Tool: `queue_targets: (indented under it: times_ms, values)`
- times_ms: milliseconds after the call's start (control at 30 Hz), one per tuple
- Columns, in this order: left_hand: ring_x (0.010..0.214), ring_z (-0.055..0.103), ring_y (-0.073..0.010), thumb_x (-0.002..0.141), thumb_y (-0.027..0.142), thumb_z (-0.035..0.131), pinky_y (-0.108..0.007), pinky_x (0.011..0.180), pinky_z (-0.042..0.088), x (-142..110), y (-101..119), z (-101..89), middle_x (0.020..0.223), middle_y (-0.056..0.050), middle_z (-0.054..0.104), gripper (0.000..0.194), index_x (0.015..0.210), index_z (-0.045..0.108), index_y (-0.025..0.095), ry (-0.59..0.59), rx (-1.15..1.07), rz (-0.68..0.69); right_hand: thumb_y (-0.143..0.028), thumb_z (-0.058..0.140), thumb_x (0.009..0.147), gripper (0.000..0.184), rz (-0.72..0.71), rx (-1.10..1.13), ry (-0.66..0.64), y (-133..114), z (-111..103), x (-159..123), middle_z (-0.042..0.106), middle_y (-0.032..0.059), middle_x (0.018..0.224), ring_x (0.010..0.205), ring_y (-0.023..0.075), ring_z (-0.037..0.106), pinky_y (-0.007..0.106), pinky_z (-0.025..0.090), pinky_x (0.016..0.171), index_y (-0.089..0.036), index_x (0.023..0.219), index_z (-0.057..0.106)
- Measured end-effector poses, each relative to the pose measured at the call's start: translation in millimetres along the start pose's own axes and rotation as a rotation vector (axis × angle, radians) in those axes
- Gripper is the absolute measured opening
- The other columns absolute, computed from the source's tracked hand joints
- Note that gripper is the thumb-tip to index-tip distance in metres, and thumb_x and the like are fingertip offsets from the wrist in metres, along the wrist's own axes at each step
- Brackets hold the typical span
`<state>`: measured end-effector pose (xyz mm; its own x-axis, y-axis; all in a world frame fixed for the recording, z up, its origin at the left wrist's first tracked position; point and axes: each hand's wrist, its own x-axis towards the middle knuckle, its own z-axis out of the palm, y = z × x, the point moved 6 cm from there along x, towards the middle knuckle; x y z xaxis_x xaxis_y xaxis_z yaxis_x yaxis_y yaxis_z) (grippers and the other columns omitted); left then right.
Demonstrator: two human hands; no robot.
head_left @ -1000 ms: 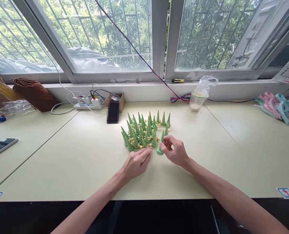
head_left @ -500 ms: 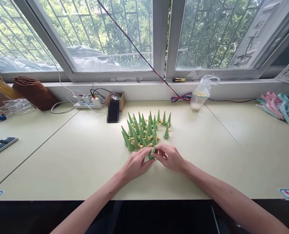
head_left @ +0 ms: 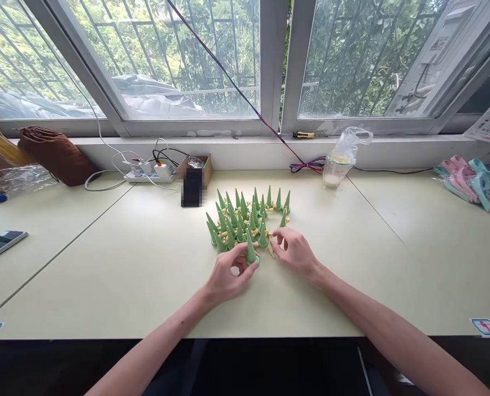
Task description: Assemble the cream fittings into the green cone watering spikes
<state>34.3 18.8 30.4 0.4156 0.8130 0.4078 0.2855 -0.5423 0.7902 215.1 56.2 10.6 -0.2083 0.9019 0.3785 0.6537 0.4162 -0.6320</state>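
Observation:
My left hand (head_left: 228,272) is closed around the base of a green cone-shaped spike (head_left: 250,248), which points upward near the front of the group. In the fingertips of my right hand (head_left: 292,248) is a small yellowish fitting (head_left: 271,251), tilted downward. Several more green spikes (head_left: 232,220) stand close together just beyond both hands, with similar yellowish fittings among their bases. One separate spike (head_left: 283,219) stands behind my right fingers, its base partly hidden by them.
A dark pixelated block (head_left: 192,188) stands before a small cardboard box (head_left: 207,169). Behind lie a power strip (head_left: 150,175) with cables, a plastic cup in a bag (head_left: 336,168) and pink and teal plastic items (head_left: 470,179). A brown pouch (head_left: 55,157) is at left.
My right hand brought the green spike leftward to my left hand and let it go. My left hand now grips it, while my right hand has moved back right to a yellowish fitting.

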Motion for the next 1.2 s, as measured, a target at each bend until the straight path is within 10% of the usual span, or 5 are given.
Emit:
queue_targets:
  times_ms: [200,900,1200]
  values:
    - [0.076,0.069,-0.0152,0.093,0.028,0.062,-0.024,0.06,0.058,-0.7,-3.3,3.0,0.098,-0.01,0.072,0.036,0.125,0.058,0.014,-0.055,-0.178,-0.132,-0.018,0.057,0.094,0.025,0.034,-0.052,-0.038,1.2,4.3,0.2,0.063,0.0028,0.079,0.062,0.0144,0.056,0.026,0.043,0.061,-0.016,0.115,0.068]
    - [0.063,0.059,-0.0103,0.096,0.033,0.059,-0.023,0.051,0.055,-0.3,-10.7,11.8,0.114,-0.016,0.069,0.041,0.131,0.053,0.014,-0.191,-0.398,-0.248,-0.011,0.06,0.083,0.008,0.04,-0.084,-0.194,-3.9,13.6,-4.4,0.061,-0.0007,0.068,0.058,0.0128,0.051,0.024,0.034,0.055,-0.018,0.081,0.058]
    - [0.054,0.054,-0.0064,0.094,0.036,0.062,-0.021,0.046,0.048,0.1,-11.7,11.2,0.115,-0.016,0.068,0.032,0.117,0.054,0.015,-0.173,-0.502,-0.291,-0.018,0.054,0.089,0.01,-0.024,0.26,-0.085,-14.8,6.3,-6.7,0.053,-0.004,0.061,0.051,0.0107,0.046,0.024,0.037,0.05,-0.02,0.08,0.05]
